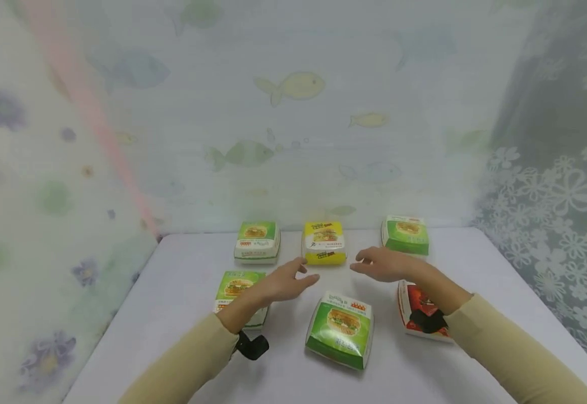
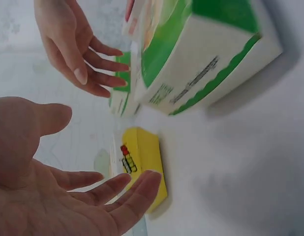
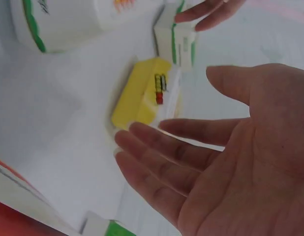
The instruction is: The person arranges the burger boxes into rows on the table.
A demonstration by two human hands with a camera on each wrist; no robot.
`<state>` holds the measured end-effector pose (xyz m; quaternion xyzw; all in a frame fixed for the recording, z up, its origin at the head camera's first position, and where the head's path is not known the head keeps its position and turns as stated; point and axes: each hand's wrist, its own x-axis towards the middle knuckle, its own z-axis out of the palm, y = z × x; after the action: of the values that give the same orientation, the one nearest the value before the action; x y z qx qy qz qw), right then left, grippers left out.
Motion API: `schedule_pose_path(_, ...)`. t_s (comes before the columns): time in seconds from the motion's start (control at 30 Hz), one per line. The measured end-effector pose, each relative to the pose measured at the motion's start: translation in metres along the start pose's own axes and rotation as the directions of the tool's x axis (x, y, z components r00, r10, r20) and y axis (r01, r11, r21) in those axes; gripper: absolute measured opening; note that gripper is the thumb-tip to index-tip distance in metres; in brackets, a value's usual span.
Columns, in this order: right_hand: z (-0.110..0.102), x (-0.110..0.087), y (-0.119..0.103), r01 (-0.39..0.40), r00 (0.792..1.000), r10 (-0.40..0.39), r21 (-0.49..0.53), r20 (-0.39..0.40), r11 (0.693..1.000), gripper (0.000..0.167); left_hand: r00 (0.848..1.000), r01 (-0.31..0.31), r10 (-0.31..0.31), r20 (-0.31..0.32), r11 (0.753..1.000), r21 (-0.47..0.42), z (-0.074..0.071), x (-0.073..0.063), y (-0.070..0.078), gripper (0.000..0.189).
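Observation:
Both hands hover over the table with nothing in them. In the head view my left hand [image 1: 288, 280] is just below and left of a yellow burger box [image 1: 324, 244], fingers loosely spread. My right hand [image 1: 381, 264] is on that box's other side, fingers pointing left. The left wrist view shows the left palm [image 2: 48, 196] turned up, its fingertips overlapping the yellow box [image 2: 142, 167]. In the right wrist view the right hand [image 3: 221, 152] has relaxed fingers near the yellow box [image 3: 144, 93]. A green-and-white burger box [image 1: 341, 328] lies nearer the body, between the forearms.
Green-and-white boxes stand at the back left [image 1: 257, 242] and back right [image 1: 405, 234]. Another green box [image 1: 240, 286] is partly behind the left forearm. A red box [image 1: 419, 308] sits partly under the right forearm. Patterned curtains [image 1: 293, 185] border the white table [image 1: 172, 292].

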<state>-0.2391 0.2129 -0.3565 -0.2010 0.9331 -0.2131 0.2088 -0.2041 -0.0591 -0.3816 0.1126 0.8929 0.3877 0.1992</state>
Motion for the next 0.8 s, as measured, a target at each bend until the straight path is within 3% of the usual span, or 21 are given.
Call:
schedule_pose_path(0.17,0.018,-0.023,0.002,0.048,0.997,-0.050,0.039,0.051,0.998,0.050,0.995,-0.044,0.039,0.094,0.998,0.054,0.018,-0.031,-0.003,0.074)
schedule_pose_path(0.33,0.032,-0.034,0.004,0.054,0.995,-0.061,0.098,0.072,0.994,0.047,0.992,-0.012,0.016,0.125,0.999,-0.035,0.035,-0.048,-0.012,0.078)
schedule_pose_path(0.53,0.044,-0.041,0.006,0.046,0.993,-0.061,0.142,0.105,0.989,0.044,0.990,0.010,0.009,0.138,0.991,-0.135,0.046,-0.053,-0.022,0.082)
schedule_pose_path(0.8,0.051,-0.043,0.005,0.052,0.990,-0.072,0.161,0.122,0.986,0.046,0.986,-0.034,0.056,0.155,0.990,-0.138,0.051,-0.054,-0.023,0.067)
